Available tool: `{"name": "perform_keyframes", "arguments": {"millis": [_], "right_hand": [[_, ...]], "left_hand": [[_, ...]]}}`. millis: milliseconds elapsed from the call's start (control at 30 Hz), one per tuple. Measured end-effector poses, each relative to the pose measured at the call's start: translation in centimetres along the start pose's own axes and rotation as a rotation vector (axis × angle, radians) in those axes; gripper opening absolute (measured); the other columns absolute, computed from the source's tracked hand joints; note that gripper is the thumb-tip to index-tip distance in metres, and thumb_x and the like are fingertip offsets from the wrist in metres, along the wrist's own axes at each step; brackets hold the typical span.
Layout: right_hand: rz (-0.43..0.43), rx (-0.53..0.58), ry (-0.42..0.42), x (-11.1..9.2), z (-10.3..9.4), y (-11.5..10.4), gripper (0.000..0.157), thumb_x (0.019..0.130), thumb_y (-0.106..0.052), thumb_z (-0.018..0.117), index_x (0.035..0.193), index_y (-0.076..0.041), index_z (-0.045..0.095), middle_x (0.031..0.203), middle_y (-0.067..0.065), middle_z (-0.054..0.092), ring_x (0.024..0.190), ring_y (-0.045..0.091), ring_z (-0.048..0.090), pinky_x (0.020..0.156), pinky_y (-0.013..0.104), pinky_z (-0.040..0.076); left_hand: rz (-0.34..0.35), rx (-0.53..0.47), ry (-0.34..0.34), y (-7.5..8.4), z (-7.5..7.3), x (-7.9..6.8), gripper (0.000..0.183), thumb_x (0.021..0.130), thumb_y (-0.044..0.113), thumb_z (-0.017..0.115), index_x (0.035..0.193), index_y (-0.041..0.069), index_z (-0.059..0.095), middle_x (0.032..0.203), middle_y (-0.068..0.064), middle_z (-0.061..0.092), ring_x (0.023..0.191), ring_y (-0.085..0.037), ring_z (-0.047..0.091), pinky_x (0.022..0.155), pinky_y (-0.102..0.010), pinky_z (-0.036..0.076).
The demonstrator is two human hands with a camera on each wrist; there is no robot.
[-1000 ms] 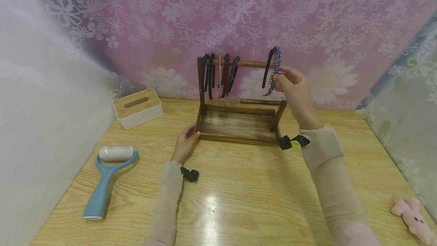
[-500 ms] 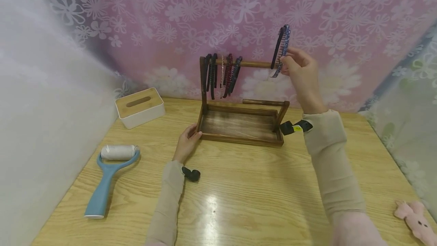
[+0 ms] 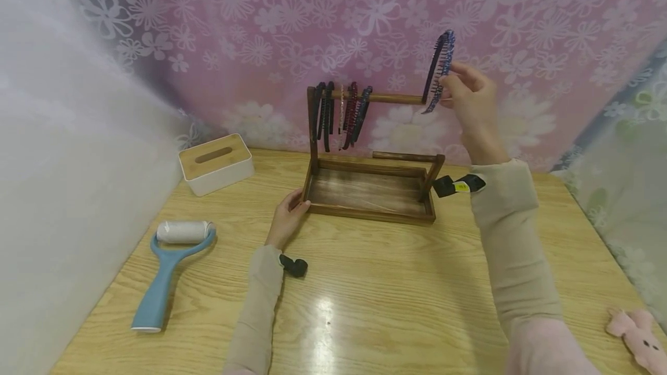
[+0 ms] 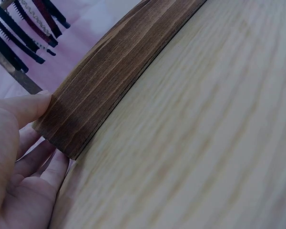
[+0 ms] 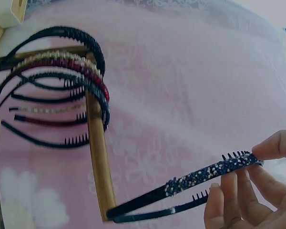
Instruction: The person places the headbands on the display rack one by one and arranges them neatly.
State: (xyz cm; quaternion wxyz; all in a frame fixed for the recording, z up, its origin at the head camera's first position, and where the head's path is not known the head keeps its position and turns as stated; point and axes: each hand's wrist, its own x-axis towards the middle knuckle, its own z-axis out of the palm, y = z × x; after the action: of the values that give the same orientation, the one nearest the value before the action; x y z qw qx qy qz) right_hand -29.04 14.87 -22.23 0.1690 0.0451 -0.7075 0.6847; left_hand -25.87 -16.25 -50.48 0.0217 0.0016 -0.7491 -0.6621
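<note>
In the head view, a wooden headband rack (image 3: 365, 211) stands on the table, with an upper bar (image 3: 398, 99), a shorter lower bar and a shallow tray base. Several dark, red and pale headbands (image 3: 351, 111) hang at the bar's left end. My right hand (image 3: 476, 106) pinches a blue glittery toothed headband (image 5: 209, 173) between thumb and fingers. Its lower ends are beside the bar's free right end; whether they touch it I cannot tell. My left hand (image 3: 288, 220) grips the tray's front left corner, thumb (image 4: 33, 107) on the top edge and fingers around the end.
A white tissue box (image 3: 219, 175) with a wooden lid stands left of the rack. Nearer, a blue-handled lint roller (image 3: 156, 288) lies on the table. A pink plush toy (image 3: 638, 337) lies at the right front. A flowered backdrop hangs behind.
My right hand has lifted the blue headband up and to the right, from around the upper bar to just past its right end. The left hand stays at the tray corner.
</note>
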Motion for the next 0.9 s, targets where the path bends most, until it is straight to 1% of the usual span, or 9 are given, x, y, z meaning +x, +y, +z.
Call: {"name": "perform_keyframes", "arguments": {"millis": [133,233,333,400,467,533,633,800,900], "right_hand": [[0.019,-0.01,0.022,0.2,-1.0,0.4,0.028,0.094,-0.013,0.06,0.121,-0.01,0.068,0.082,-0.011,0.064,0.065,0.004,0.056,0.065,0.011,0.054],[0.045,-0.03,0.006,0.6,-1.2,1.1,0.031,0.095,-0.014,0.06,0.124,-0.01,0.066,0.086,-0.011,0.065,0.066,0.004,0.057,0.067,0.012,0.054],[0.069,-0.073,-0.027,0.9,-0.9,2.1,0.035,0.095,-0.017,0.06,0.13,-0.009,0.063,0.089,-0.013,0.065,0.068,0.004,0.058,0.07,0.012,0.054],[0.077,-0.108,-0.049,0.9,-0.5,2.7,0.038,0.096,-0.019,0.059,0.133,-0.008,0.06,0.088,-0.015,0.065,0.069,0.002,0.058,0.071,0.013,0.054],[0.095,-0.12,-0.075,1.0,0.3,3.1,0.039,0.096,-0.02,0.058,0.134,-0.008,0.059,0.089,-0.015,0.065,0.07,0.002,0.058,0.072,0.014,0.053],[0.111,-0.141,-0.096,1.0,1.1,3.5,0.04,0.097,-0.022,0.057,0.135,-0.009,0.058,0.092,-0.015,0.064,0.071,0.001,0.058,0.073,0.014,0.054],[0.124,-0.159,-0.125,1.0,2.4,4.0,0.041,0.098,-0.022,0.056,0.136,-0.01,0.057,0.102,-0.01,0.065,0.073,0.001,0.057,0.074,0.015,0.055],[0.153,-0.175,-0.17,1.0,4.2,5.2,0.043,0.098,-0.022,0.053,0.139,-0.01,0.054,0.124,0.005,0.062,0.077,0.002,0.056,0.075,0.014,0.056],[0.173,-0.178,-0.193,1.0,5.0,6.1,0.043,0.099,-0.022,0.052,0.14,-0.01,0.054,0.129,0.01,0.06,0.076,0.003,0.057,0.074,0.014,0.056]], "left_hand": [[-0.002,-0.012,-0.002,0.0,-0.1,0.1,0.054,0.099,0.02,0.059,0.146,0.003,0.041,0.152,-0.018,0.04,0.141,-0.034,0.039,0.119,-0.044,0.036],[-0.003,-0.023,-0.001,0.0,-0.1,0.1,0.054,0.098,0.02,0.06,0.146,0.003,0.041,0.152,-0.017,0.04,0.141,-0.034,0.039,0.119,-0.043,0.036],[-0.01,-0.019,-0.003,0.1,-0.1,0.0,0.054,0.099,0.02,0.06,0.147,0.004,0.041,0.152,-0.017,0.039,0.141,-0.033,0.039,0.119,-0.043,0.036],[-0.015,-0.015,-0.004,0.2,0.1,-0.1,0.054,0.099,0.021,0.059,0.147,0.005,0.041,0.152,-0.016,0.04,0.141,-0.032,0.039,0.119,-0.042,0.036],[-0.02,-0.008,-0.004,0.2,0.1,-0.1,0.053,0.099,0.021,0.059,0.147,0.005,0.041,0.153,-0.015,0.04,0.141,-0.032,0.039,0.119,-0.041,0.036],[-0.019,-0.002,-0.005,0.3,0.1,-0.2,0.054,0.099,0.022,0.059,0.147,0.006,0.041,0.153,-0.014,0.04,0.141,-0.031,0.039,0.118,-0.04,0.037],[-0.02,0.002,-0.001,0.3,0.0,-0.1,0.054,0.099,0.023,0.06,0.147,0.007,0.041,0.153,-0.014,0.04,0.141,-0.031,0.04,0.118,-0.04,0.037],[-0.018,-0.009,0.0,0.1,0.0,0.1,0.054,0.098,0.023,0.06,0.146,0.006,0.042,0.152,-0.014,0.04,0.141,-0.031,0.04,0.118,-0.041,0.037],[-0.02,-0.018,-0.001,0.0,0.0,0.1,0.053,0.098,0.022,0.06,0.146,0.007,0.043,0.152,-0.013,0.041,0.141,-0.03,0.04,0.118,-0.04,0.037]]}}
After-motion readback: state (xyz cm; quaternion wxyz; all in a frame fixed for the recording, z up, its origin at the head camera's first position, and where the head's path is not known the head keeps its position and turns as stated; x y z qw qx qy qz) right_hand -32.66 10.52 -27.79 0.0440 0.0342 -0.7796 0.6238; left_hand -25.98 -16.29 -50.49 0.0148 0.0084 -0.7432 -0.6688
